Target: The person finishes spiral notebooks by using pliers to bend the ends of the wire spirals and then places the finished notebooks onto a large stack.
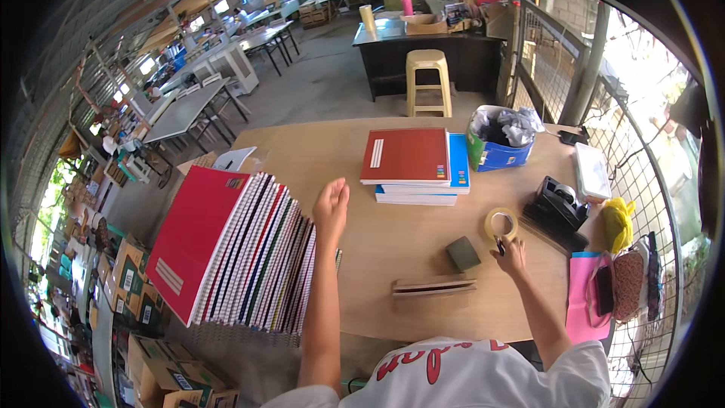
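Note:
My left hand (331, 208) is raised over the table, its fingers curled together, and nothing shows in it. Beside that forearm stands a big leaning row of notebooks (257, 257) with a red cover (198, 238) at its left end. My right hand (513, 255) pinches a small dark object (501, 246), too small to name. Just beyond those fingers lies a roll of yellowish tape (491, 215). Farther back is a short stack of notebooks, a reddish-brown one (408, 156) on top and a blue one (460, 159) showing under it.
Left of my right hand are a dark green block (462, 254) and a narrow wooden piece (434, 287). Along the right edge sit a black tape dispenser (560, 202), a yellow bag (618, 224) and a pink folder (580, 298). A blue box (501, 156) holds crumpled plastic.

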`<action>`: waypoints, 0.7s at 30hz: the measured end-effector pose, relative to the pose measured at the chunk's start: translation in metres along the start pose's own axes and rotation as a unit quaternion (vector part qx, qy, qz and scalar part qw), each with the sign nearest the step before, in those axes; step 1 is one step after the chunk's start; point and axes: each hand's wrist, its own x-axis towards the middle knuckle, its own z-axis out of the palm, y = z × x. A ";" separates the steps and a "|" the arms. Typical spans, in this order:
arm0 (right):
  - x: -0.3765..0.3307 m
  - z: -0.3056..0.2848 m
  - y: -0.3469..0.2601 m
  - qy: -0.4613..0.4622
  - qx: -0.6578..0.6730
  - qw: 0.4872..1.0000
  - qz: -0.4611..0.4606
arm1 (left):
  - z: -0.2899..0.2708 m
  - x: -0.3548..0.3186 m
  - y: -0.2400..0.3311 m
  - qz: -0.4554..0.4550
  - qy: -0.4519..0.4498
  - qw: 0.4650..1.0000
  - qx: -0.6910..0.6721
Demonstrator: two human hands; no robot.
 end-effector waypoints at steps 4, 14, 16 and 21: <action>-0.010 0.013 -0.008 0.056 0.052 0.997 -0.026 | 0.028 0.128 -0.119 -0.046 0.043 0.971 0.230; -0.070 -0.038 -0.128 -0.059 0.101 0.961 -0.251 | 0.076 0.190 -0.186 -0.252 -0.033 0.948 0.192; -0.063 -0.041 -0.136 -0.058 0.061 0.962 -0.259 | 0.070 0.185 -0.172 -0.071 0.023 0.954 0.291; 0.008 -0.064 -0.129 0.081 0.302 0.944 -0.106 | 0.071 0.121 -0.077 0.155 0.000 0.969 0.193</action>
